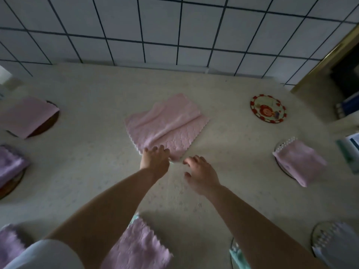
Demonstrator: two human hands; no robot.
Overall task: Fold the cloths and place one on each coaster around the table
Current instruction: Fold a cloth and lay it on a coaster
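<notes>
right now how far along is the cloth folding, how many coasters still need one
Mostly done: folded cloths sit on the coasters at far left, left, right, near centre and near right.
In hand: the left hand touches the near corner of the half-folded pink cloth; the right hand hovers open beside it.
Left: only the red-rimmed coaster is bare.

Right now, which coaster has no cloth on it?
The round red-and-white cartoon coaster at the far right, near the tiled wall. Every other visible coaster carries a folded cloth.
</notes>
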